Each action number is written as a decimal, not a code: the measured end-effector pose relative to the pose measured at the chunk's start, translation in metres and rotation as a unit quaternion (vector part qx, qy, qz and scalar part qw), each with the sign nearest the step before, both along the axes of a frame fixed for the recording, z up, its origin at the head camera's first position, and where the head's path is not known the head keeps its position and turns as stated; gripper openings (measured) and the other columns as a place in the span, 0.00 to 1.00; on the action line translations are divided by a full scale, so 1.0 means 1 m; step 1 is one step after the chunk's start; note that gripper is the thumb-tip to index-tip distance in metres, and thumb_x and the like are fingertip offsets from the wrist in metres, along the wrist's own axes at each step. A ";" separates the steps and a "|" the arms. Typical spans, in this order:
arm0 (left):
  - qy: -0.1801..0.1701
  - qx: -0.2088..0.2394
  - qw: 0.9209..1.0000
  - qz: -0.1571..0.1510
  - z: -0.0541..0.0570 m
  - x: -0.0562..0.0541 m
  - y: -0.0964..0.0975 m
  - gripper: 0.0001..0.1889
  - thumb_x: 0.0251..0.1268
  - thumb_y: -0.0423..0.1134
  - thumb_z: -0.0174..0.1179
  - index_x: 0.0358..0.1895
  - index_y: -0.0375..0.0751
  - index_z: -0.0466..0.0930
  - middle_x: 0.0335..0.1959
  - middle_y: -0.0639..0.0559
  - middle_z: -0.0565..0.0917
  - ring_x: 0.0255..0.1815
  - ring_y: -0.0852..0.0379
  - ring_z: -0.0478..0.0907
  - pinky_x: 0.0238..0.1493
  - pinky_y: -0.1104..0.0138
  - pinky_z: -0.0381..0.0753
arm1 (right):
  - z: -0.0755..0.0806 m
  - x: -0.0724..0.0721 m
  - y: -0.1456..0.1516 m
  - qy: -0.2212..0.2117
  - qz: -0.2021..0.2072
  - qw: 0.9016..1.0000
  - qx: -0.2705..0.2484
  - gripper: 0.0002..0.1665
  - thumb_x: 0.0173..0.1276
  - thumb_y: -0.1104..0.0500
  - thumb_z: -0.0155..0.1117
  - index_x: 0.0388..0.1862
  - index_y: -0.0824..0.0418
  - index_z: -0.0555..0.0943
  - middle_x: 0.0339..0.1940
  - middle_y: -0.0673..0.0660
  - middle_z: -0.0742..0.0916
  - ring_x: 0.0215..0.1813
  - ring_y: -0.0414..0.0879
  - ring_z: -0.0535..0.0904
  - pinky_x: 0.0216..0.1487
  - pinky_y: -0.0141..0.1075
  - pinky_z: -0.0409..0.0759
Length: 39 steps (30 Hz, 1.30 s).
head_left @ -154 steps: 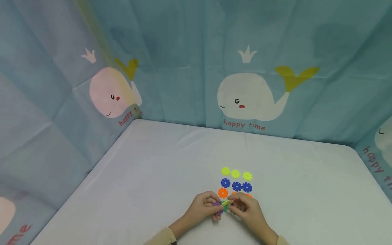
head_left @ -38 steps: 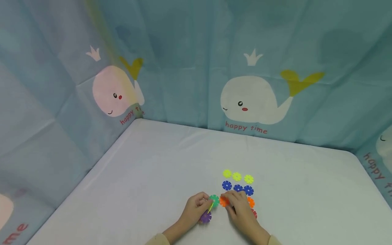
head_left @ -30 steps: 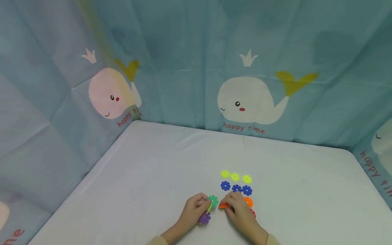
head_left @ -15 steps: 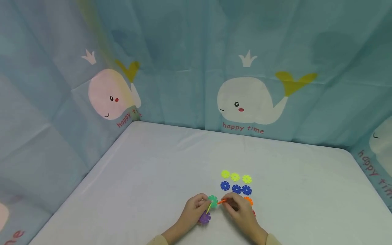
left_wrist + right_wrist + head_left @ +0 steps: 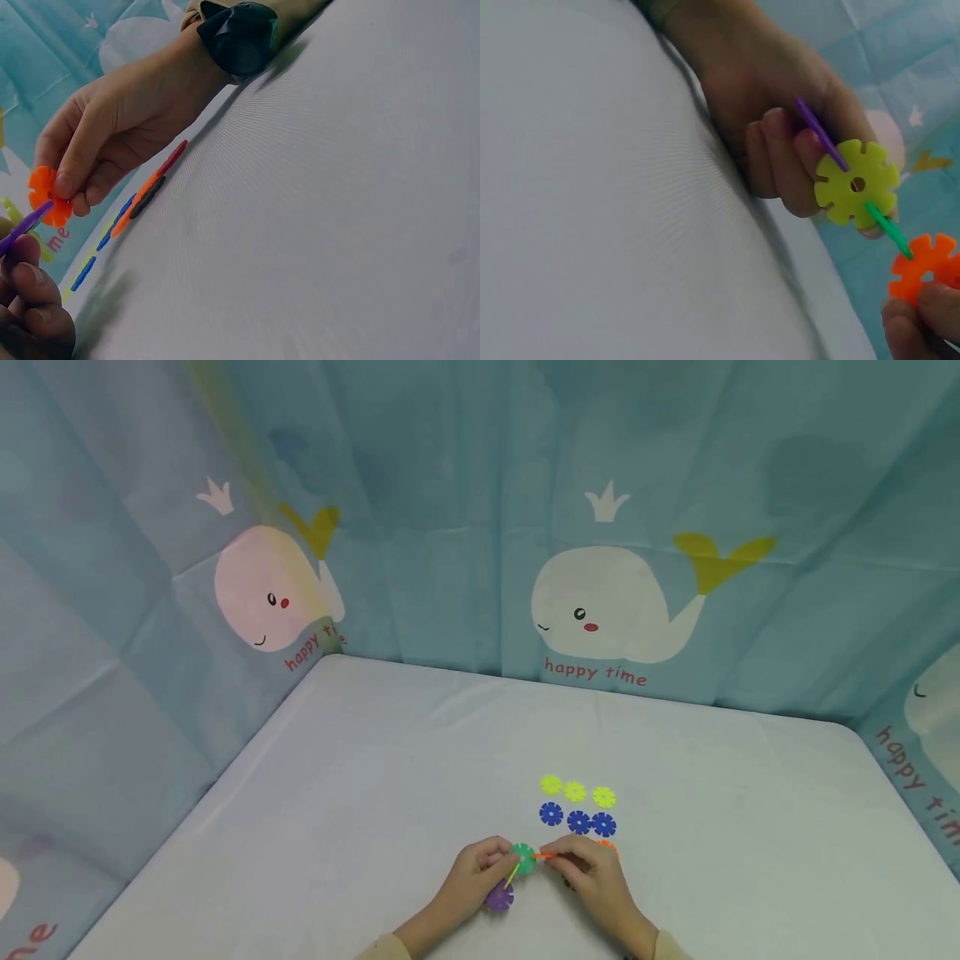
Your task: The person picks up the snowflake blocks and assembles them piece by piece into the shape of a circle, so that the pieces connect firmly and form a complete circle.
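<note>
My left hand (image 5: 476, 874) pinches a small chain of notched plastic discs. The chain has a purple disc (image 5: 500, 897), a yellow disc (image 5: 841, 186) slotted into it edgewise, and a green disc (image 5: 524, 858) on the yellow one's other side. My right hand (image 5: 600, 881) pinches an orange disc (image 5: 909, 279) between thumb and fingers. In the head view that disc stands edge-on, its rim right at the green disc's right side. The right wrist view has the green disc's edge meeting the orange rim. Both hands are above the white table.
Beyond the hands, loose discs lie in rows: yellow (image 5: 574, 792), blue (image 5: 578, 822), then orange (image 5: 609, 846), partly hidden by the right hand. Red (image 5: 176, 154) and black (image 5: 148, 196) discs show in the left wrist view. A whale-print curtain (image 5: 420, 585) borders the white table (image 5: 375, 777).
The right hand has taken an orange disc from its row, turned it edge-on and brought it left against the green disc. The left hand has kept the chain, now held lower left.
</note>
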State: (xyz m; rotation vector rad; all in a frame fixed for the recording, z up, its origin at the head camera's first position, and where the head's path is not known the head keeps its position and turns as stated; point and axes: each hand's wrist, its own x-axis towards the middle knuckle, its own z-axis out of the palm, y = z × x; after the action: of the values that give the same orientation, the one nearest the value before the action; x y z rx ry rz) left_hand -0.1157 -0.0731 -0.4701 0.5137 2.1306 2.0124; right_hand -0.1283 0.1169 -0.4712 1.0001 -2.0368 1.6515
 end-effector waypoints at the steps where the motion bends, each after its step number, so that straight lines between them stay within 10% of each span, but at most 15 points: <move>1: 0.000 0.003 1.000 -0.006 -0.001 0.000 0.000 0.08 0.65 0.31 0.50 0.33 0.26 0.73 0.14 0.58 0.69 0.12 0.69 0.61 0.15 0.79 0.60 | 0.000 0.000 0.001 -0.003 0.009 1.000 -0.002 0.15 0.45 0.84 0.60 0.29 0.70 0.79 0.27 0.60 0.83 0.22 0.47 0.76 0.22 0.28 0.73; 15: -0.013 0.014 1.000 -0.015 0.002 0.000 0.005 0.09 0.63 0.30 0.52 0.30 0.23 0.73 0.13 0.58 0.68 0.12 0.69 0.60 0.15 0.78 0.60 | -0.025 -0.009 0.007 -0.045 0.036 0.998 -0.013 0.13 0.49 0.80 0.61 0.32 0.68 0.81 0.31 0.60 0.84 0.35 0.48 0.81 0.34 0.32 0.77; 23: -0.012 0.001 1.000 -0.021 0.005 -0.002 0.006 0.08 0.62 0.30 0.53 0.30 0.25 0.73 0.15 0.57 0.70 0.14 0.68 0.62 0.17 0.78 0.62 | -0.018 -0.007 0.009 -0.043 -0.039 0.996 0.065 0.14 0.50 0.76 0.64 0.36 0.66 0.79 0.30 0.55 0.83 0.30 0.41 0.79 0.28 0.31 0.77; 29: -0.044 0.015 0.999 -0.010 0.002 -0.002 0.007 0.10 0.64 0.30 0.51 0.31 0.22 0.71 0.15 0.55 0.69 0.13 0.66 0.62 0.16 0.78 0.62 | 0.007 -0.007 0.027 -0.069 -0.105 0.962 0.242 0.13 0.45 0.68 0.71 0.30 0.58 0.79 0.28 0.46 0.80 0.25 0.37 0.70 0.25 0.30 0.71; 39: -0.033 -0.004 0.999 0.011 0.000 -0.002 0.003 0.09 0.64 0.32 0.52 0.33 0.26 0.74 0.13 0.52 0.70 0.12 0.65 0.63 0.15 0.78 0.65 | 0.010 -0.013 0.031 -0.036 -0.053 0.921 0.383 0.11 0.45 0.65 0.71 0.28 0.58 0.79 0.29 0.45 0.76 0.33 0.41 0.69 0.34 0.34 0.72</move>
State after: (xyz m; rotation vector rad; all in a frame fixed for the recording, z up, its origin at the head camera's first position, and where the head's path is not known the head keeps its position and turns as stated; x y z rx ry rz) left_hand -0.1179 -0.0700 -0.4696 0.4184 2.1142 2.0018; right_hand -0.1417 0.1481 -0.4609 1.0193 -2.8043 0.8172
